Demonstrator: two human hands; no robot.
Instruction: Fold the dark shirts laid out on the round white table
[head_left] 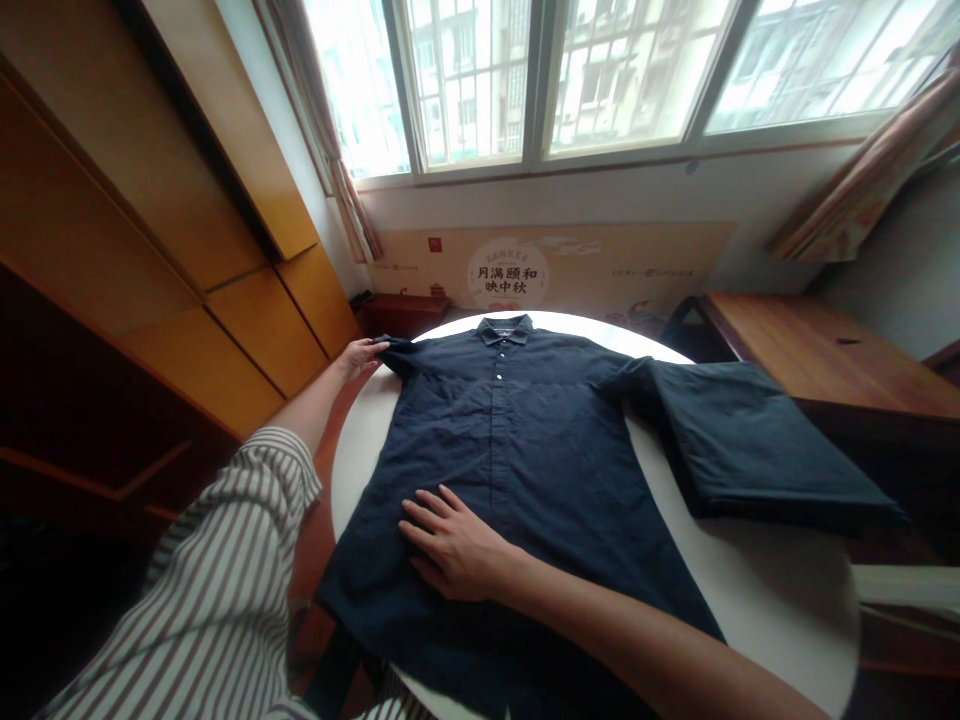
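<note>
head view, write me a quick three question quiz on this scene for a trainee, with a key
1. True or false: the right hand rests on the front of the dark navy, collared cloth shirt.
2. The left hand holds: a) the collar, b) a sleeve, c) the bottom hem?
3. Fill in: the folded dark blue fabric lies to the shirt's ____ in the picture.

Key: 1 true; 2 b; 3 right.

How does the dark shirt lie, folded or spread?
Spread: the shirt lies front up across the white table, its body flat, collar and buttons showing.
</note>
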